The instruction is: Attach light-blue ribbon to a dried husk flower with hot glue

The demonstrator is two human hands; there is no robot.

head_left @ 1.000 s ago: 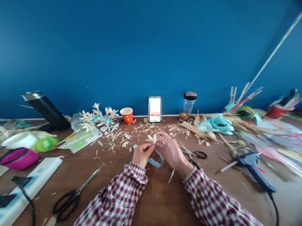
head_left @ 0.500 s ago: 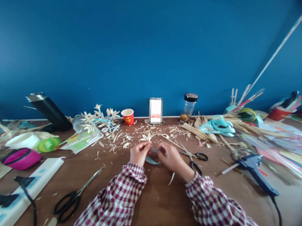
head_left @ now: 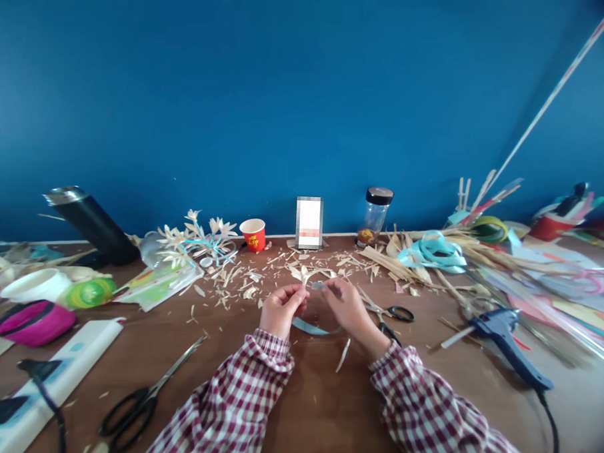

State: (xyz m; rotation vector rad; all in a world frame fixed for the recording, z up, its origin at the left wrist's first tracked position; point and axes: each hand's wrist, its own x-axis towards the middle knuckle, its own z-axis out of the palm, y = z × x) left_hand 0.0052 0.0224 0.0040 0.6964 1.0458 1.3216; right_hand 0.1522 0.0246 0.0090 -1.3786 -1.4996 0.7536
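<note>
My left hand (head_left: 282,310) pinches a small pale flower (head_left: 300,274) by its base, the petals pointing up and away. Just to its right, my right hand (head_left: 348,307) has thumb and fingertips closed on the end of a light blue ribbon (head_left: 317,286). The rest of that ribbon curves down to the table between my hands, and part of it is hidden behind the fingers. Beyond them lie many pale husk scraps (head_left: 252,278). Black-handled scissors (head_left: 401,313) rest beside my right wrist, partly covered by it.
A second pair of scissors (head_left: 141,403) and a power strip (head_left: 70,376) lie at left. Finished-looking flowers (head_left: 196,238), a red paper cup (head_left: 253,236) and a lidded jar (head_left: 375,216) stand along the wall. At right are a blue ribbon bundle (head_left: 434,251) and a glue gun (head_left: 511,349).
The flower in my left hand has turned more upright. My right hand has moved slightly up and right with the ribbon end, and the ribbon's loop has widened. The view has shifted slightly.
</note>
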